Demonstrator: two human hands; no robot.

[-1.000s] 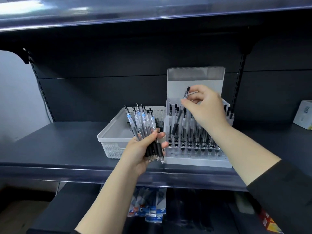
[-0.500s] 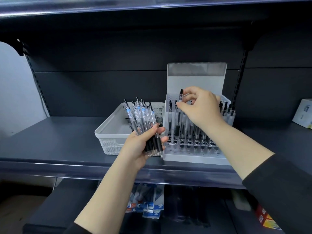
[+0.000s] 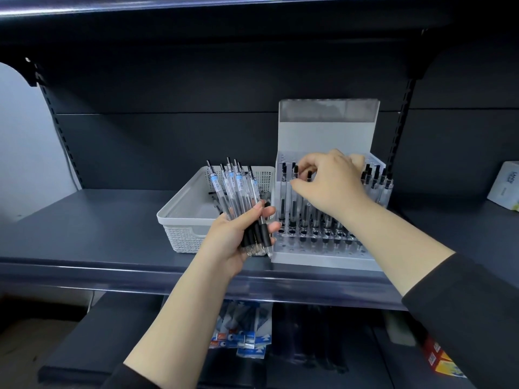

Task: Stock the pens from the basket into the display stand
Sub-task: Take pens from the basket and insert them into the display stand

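the shelf (image 3: 84,226) is dark grey and wide, and it carries everything at about chest level. on it, right of the middle, stands the stand (image 3: 328,136), white, with a tall back panel and rows of holes that step down to the front. many clear pens with black tips already stand upright in its holes. just beside it on the left sits the basket (image 3: 185,217), white with a woven pattern on its wall; a few dark pens lie in its back corner, the rest of its inside is hard to see. at the far right edge of the shelf is a small white box (image 3: 505,186), well apart from the stand. under the shelf hang some blue and white packs (image 3: 241,338).

both forearms reach forward and up from the bottom of the view, the right one in a black sleeve (image 3: 471,313). the left hand (image 3: 233,237) is in front of the basket, palm turned to the right, and its fingers and thumb are curled around a bunch (image 3: 238,197) of clear pens – the black grips are inside the fist, the clicker ends fan out upward and lean a little left. the right hand (image 3: 331,183) is over the back rows of the stand, wrist bent down, back of the hand toward the camera. its thumb and forefinger pinch the top of one pen (image 3: 307,178) that stands upright in the stand – the other fingers are curled behind.
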